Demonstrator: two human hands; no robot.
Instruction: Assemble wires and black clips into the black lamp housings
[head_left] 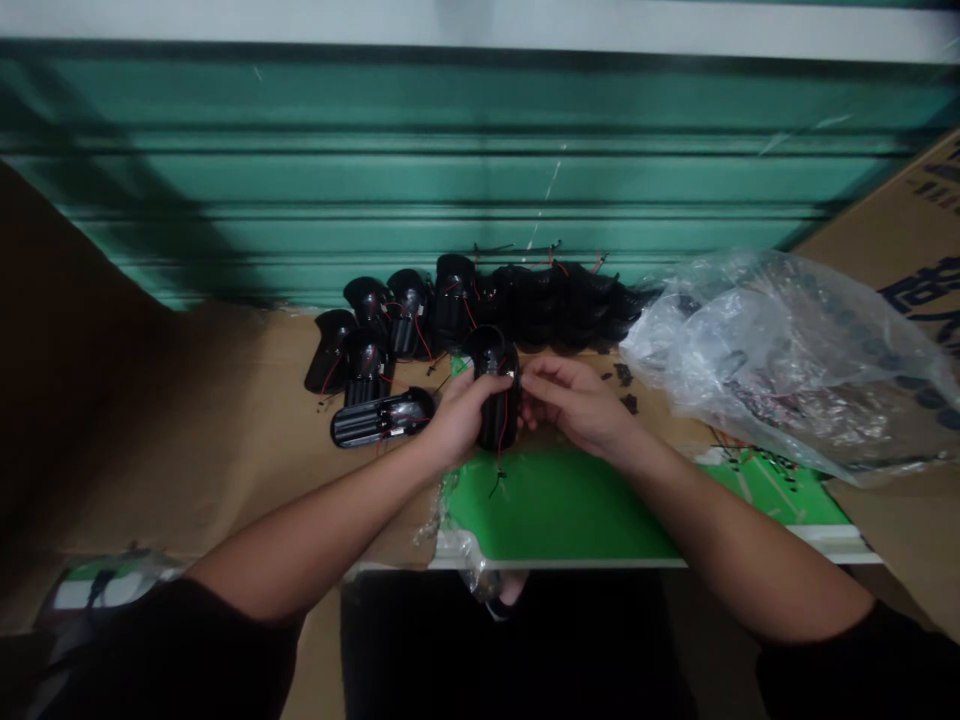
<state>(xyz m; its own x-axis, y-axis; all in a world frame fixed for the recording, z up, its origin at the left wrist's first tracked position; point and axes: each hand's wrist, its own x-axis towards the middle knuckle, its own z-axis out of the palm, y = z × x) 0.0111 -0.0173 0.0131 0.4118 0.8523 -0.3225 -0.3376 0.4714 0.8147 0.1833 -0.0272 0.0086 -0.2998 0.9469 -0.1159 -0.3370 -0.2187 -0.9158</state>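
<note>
My left hand (459, 415) and my right hand (574, 400) both grip one black plastic housing (495, 385) with a thin red wire hanging from it. I hold it upright over the green mat (570, 505). The left fingers wrap its left side, and the right fingers pinch its right edge near the top. Just left of my left hand lies a ribbed black housing (379, 418) on its side. Behind it, several similar black housings (405, 315) with red wires stand in a loose row.
A crumpled clear plastic bag (780, 350) lies at the right, with small dark parts inside. Brown cardboard (225, 440) covers the work surface. A printed cardboard box (919, 235) stands at far right. A green corrugated wall (450, 160) closes the back.
</note>
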